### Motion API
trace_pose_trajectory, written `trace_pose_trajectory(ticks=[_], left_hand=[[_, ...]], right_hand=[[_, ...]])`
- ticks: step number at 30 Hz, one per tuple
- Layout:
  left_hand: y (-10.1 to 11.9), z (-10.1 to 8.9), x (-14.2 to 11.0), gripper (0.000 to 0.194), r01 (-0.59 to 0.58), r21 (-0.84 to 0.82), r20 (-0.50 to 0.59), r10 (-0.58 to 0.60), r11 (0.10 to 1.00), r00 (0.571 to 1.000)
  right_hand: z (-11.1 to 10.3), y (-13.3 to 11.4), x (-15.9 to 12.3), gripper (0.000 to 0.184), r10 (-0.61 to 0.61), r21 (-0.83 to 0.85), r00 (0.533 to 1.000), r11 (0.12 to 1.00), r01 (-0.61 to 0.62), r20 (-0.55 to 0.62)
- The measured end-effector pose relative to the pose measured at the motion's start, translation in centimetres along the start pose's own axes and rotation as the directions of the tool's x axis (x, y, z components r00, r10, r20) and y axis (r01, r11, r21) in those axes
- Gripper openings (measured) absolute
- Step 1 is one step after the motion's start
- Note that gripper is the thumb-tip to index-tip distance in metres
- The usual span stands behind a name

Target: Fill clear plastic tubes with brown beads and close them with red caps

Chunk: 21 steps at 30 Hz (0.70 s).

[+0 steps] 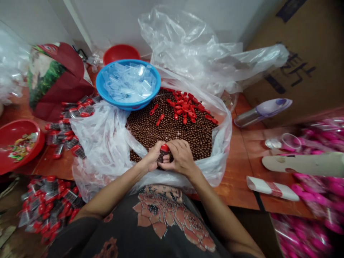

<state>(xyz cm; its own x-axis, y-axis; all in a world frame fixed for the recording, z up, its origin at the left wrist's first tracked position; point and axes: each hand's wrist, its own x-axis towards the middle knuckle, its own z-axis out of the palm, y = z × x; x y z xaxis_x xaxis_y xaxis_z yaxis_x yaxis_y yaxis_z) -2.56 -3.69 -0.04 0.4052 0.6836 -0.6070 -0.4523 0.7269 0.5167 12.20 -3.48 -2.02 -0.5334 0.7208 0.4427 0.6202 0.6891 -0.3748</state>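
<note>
Both hands meet over the near side of a heap of small brown balls in an open clear plastic bag. Between them is a small clear container with a red cap and dark contents. My left hand is closed around its left side, fingers near the cap. From the right, my right hand wraps it, its fingers bent over the red top. Red scoop-shaped caps lie on the far part of the heap. Beside them, a blue basin holds clear plastic tubes.
Filled red-capped containers lie left of the bag, with more below the table edge. A red bowl holds small wrapped pieces. Rightward are a purple-and-white bottle-like object, a white wrapped item and a large cardboard box.
</note>
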Motion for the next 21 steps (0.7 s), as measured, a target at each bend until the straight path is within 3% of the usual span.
trace_pose_trajectory(ticks=[4,7,10,15,21], left_hand=[[0.8,-1.1,-0.3,0.034,0.097,-0.084,0.136,-0.085,0.992,0.987],[1.3,-1.5,-0.4,0.039,0.080,-0.076,0.143,-0.069,0.994,0.987],[1.2,-1.3,-0.4,0.048,0.005,-0.006,0.076,-0.005,1.000,0.997],[-0.1,-1.0,-0.6,0.056,-0.085,0.178,-0.151,0.112,0.980,0.982],[-1.4,-1.7,-0.6,0.052,-0.250,0.242,-0.199,0.300,0.937,0.933]], right_hand=[[0.5,-0.4,0.5,0.061,0.038,0.073,0.999,0.997,-0.040,0.026],[0.4,-0.6,0.9,0.069,0.083,0.128,0.991,0.987,-0.096,0.102],[0.5,-0.6,1.1,0.073,0.063,0.136,0.992,0.988,-0.077,0.108],[1.4,-0.2,1.1,0.070,-0.049,0.088,0.999,0.995,0.048,0.018],[2.7,-0.7,1.8,0.067,-0.080,0.117,0.996,0.989,0.085,-0.044]])
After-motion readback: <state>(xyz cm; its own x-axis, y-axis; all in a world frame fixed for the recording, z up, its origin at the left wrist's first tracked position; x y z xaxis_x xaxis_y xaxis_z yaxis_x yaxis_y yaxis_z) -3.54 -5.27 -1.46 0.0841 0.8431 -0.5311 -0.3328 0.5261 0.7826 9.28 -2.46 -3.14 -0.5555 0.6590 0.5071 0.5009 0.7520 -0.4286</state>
